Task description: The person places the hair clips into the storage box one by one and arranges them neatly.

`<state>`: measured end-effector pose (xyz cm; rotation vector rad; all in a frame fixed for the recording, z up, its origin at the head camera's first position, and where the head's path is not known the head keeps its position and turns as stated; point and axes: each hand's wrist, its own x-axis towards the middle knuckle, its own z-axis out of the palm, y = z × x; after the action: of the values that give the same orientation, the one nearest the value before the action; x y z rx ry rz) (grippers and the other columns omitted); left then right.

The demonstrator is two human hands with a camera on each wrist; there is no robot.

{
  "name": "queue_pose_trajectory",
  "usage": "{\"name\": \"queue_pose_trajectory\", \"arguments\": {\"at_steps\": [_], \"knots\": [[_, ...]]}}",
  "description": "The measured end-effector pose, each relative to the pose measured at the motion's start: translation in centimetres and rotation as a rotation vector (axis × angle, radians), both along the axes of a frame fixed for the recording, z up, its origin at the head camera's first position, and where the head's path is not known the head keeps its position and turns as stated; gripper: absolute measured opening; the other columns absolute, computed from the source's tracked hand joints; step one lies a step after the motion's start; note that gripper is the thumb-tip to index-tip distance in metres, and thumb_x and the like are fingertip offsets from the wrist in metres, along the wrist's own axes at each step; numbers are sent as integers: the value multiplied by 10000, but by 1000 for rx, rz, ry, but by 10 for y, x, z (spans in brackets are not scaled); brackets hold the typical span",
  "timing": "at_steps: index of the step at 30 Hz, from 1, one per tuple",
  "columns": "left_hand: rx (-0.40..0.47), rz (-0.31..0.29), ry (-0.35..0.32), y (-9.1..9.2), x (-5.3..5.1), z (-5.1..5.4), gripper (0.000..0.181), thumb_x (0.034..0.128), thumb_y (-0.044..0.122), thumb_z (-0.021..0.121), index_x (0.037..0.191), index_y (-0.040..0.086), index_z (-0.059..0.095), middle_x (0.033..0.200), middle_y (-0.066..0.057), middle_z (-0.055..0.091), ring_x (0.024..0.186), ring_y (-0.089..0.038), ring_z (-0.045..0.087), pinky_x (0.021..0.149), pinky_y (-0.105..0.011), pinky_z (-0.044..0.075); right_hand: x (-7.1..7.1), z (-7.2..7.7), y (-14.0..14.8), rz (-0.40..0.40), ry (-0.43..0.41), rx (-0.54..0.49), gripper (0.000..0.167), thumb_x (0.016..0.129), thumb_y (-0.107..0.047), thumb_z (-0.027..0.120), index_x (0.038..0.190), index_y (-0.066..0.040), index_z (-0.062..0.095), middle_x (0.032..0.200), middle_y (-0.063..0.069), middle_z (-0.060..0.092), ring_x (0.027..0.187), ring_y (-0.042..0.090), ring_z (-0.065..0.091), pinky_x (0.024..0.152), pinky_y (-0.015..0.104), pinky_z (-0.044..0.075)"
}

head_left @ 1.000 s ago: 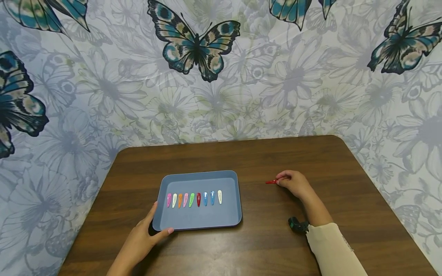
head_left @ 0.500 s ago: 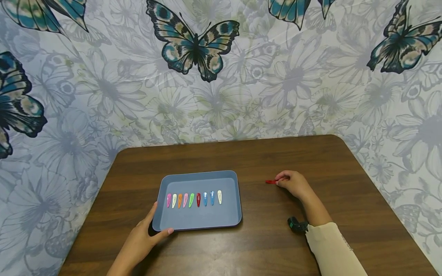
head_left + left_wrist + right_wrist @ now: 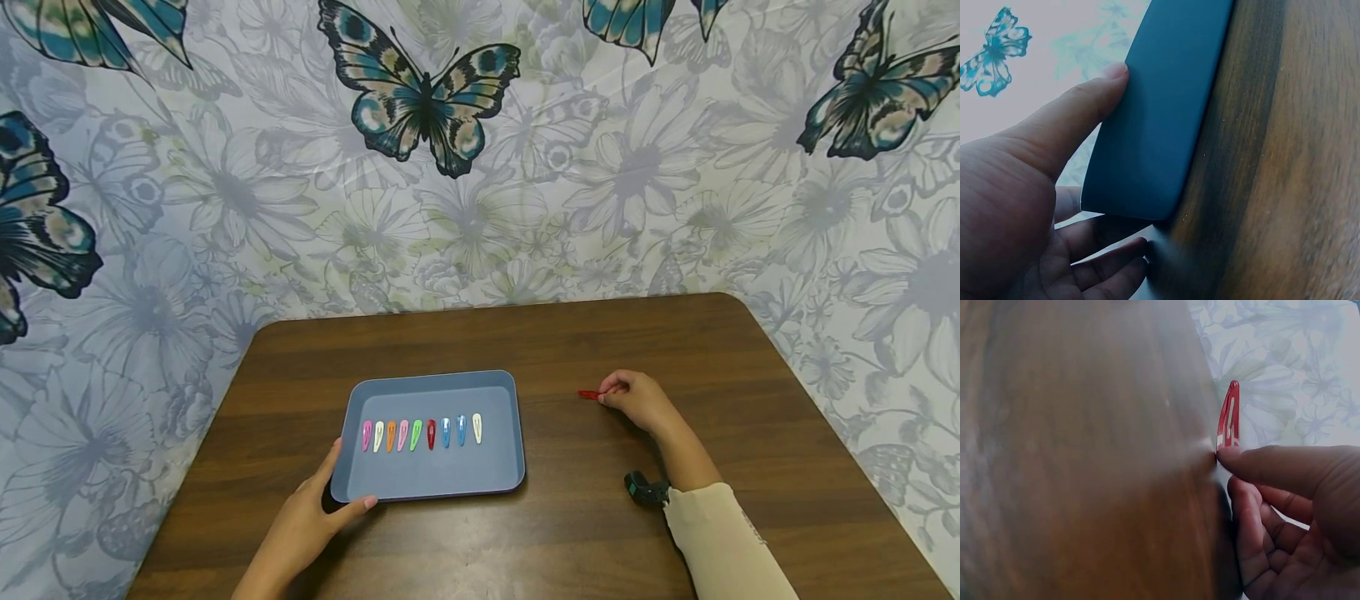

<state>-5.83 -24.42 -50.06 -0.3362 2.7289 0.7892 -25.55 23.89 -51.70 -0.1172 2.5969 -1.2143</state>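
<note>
A blue-grey tray (image 3: 427, 479) lies on the table, bearing a row of several hair clips in pink, white, orange, green, red and blue. My left hand (image 3: 302, 525) holds its near left corner. In the left wrist view the thumb (image 3: 1079, 115) presses on the tray's rim and the other fingers lie at the corner, partly hidden behind it. To the right of the tray my right hand (image 3: 636, 398) pinches a red snap hair clip (image 3: 588, 395). In the right wrist view the red hair clip (image 3: 1229, 419) sticks out past the thumb tip, with its slotted face showing.
The brown wooden table (image 3: 555, 550) ends at a rounded back edge against a wall cloth (image 3: 472, 242) printed with butterflies and flowers. A dark band (image 3: 647, 489) sits at the right wrist, next to a cream sleeve (image 3: 723, 533).
Very little differs: the red hair clip in my right hand has turned slightly. The left hand, the tray and its row of clips have stayed in place.
</note>
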Motion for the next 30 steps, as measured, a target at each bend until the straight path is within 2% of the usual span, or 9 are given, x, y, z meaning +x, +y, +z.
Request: {"name": "queue_pose_trajectory", "arguments": {"at_steps": [9,13,18,26,30], "knots": [[1,-2,0,0,0,0,1201,799,792,629,1645,214,2,1589,-349,296,1416,-578,352,1045,-718,389,1,6,3,20,0,-49,122,957,-149,701,1003,-39,676,928,67,663,830,179,566,755,305,453],[6,0,3,0,1,1,1197,802,785,632,1645,212,5,1588,-352,296,1418,-578,350,1049,-717,388,2,9,2,17,5,-68,136,963,-166,697,1021,-47,668,930,67,668,822,174,575,736,296,467],[11,-2,16,0,2,1,1190,806,772,642,1646,205,18,1590,-346,299,1426,-568,347,1066,-708,378,3,11,-4,24,23,-144,155,961,-143,695,1044,-15,667,890,81,692,780,169,625,695,297,529],[10,1,7,1,1,2,1191,807,774,639,1646,204,15,1589,-351,297,1422,-575,346,1060,-712,380,8,20,-17,52,72,-284,218,975,-167,685,1104,9,694,985,213,706,831,156,664,760,318,586],[4,1,7,1,1,2,1191,809,772,639,1646,195,18,1586,-354,299,1417,-578,350,1055,-715,383,11,24,-24,62,85,-305,217,974,-181,691,1110,-14,711,1005,200,713,861,184,683,765,338,595]]}}
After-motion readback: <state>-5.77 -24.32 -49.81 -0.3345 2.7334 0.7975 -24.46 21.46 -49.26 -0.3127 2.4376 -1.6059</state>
